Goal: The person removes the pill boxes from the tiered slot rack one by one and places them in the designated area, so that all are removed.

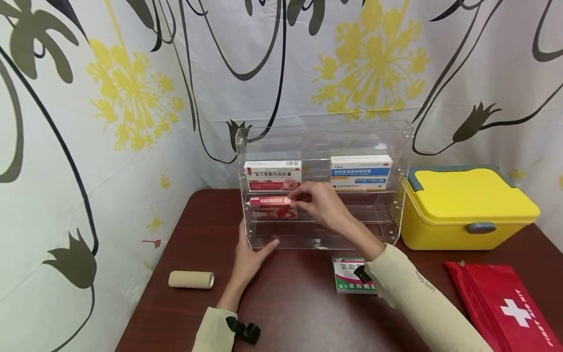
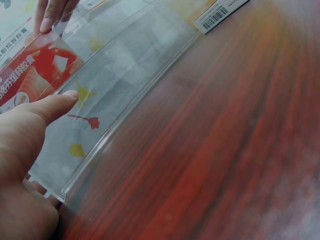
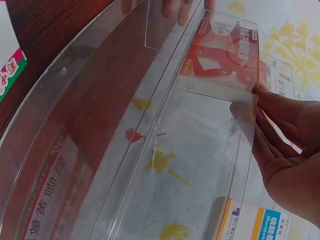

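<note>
A clear acrylic display rack (image 1: 308, 234) stands on the table with medicine boxes on its tiers. My left hand (image 1: 248, 259) grips its lower left corner, thumb across the front and fingers round the side. On the middle tier at the left, a red medicine box (image 1: 268, 209) sits behind the clear front lip. My right hand (image 1: 323, 203) pinches the box's right end between thumb and fingers, also seen in the right wrist view. Above it are a white-and-red medicine box (image 1: 272, 176) and, farther right, a white-and-blue medicine box (image 1: 360, 172).
A green-and-white medicine box (image 1: 347, 281) lies in front of the rack, partly under my right sleeve. To the right stand a yellow lidded case (image 1: 444, 230) and a red first aid pouch (image 1: 492, 293). A beige cylinder (image 1: 190, 279) lies at the left.
</note>
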A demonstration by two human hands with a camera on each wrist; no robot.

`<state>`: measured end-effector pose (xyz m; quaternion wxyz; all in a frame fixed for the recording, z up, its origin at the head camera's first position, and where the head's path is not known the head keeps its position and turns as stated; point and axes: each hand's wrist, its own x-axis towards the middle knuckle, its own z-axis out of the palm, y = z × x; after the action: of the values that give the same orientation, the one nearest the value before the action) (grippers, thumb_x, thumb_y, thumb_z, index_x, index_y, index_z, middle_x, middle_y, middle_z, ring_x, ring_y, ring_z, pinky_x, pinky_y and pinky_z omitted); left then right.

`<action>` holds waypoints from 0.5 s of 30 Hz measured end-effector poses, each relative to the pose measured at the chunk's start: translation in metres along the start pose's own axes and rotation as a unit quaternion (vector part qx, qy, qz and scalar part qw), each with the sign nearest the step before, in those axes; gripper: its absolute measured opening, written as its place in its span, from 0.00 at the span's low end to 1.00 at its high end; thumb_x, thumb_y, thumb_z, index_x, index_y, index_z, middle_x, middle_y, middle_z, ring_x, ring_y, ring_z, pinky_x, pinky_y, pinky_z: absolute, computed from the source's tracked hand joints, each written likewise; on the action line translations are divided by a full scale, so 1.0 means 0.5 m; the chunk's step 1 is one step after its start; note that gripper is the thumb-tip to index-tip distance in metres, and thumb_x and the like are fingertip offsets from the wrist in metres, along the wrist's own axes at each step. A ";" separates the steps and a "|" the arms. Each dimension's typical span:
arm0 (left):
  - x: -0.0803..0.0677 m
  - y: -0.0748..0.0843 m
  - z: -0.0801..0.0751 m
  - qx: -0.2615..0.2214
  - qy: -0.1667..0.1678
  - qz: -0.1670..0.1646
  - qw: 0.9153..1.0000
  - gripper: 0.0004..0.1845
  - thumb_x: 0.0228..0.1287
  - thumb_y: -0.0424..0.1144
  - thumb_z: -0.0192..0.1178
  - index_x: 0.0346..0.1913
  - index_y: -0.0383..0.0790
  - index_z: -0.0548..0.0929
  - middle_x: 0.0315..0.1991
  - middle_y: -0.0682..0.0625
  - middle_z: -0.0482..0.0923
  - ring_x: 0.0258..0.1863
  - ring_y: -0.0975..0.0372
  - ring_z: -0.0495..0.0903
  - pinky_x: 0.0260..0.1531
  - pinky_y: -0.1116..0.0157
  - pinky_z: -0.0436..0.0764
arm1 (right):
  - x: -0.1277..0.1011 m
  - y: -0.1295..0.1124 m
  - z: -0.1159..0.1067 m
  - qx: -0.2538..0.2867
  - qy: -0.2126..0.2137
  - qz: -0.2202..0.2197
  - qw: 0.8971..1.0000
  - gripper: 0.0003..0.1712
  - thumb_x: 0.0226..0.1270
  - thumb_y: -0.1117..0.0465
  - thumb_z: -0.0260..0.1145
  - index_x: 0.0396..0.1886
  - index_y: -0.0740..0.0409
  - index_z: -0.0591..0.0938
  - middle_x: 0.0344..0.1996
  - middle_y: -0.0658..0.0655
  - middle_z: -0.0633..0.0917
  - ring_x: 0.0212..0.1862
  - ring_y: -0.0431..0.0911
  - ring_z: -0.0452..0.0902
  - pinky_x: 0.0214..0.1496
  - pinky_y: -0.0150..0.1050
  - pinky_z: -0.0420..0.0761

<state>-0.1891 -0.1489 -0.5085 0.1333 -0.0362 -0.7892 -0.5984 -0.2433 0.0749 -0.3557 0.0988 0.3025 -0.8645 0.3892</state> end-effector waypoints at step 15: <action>-0.001 0.000 -0.001 -0.003 -0.003 0.000 1.000 0.56 0.50 0.54 0.76 0.76 0.70 0.47 0.69 0.55 0.64 0.67 0.51 0.65 0.62 0.49 0.64 | 0.001 0.006 -0.012 -0.027 -0.024 -0.051 0.998 0.07 0.61 0.68 0.72 0.40 0.60 0.88 0.36 0.53 0.87 0.35 0.40 0.83 0.38 0.31 0.80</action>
<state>-0.1884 -0.1495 -0.5083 0.1309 -0.0379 -0.7879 -0.6006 -0.2461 0.0807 -0.3531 0.1055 0.3527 -0.8604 0.3524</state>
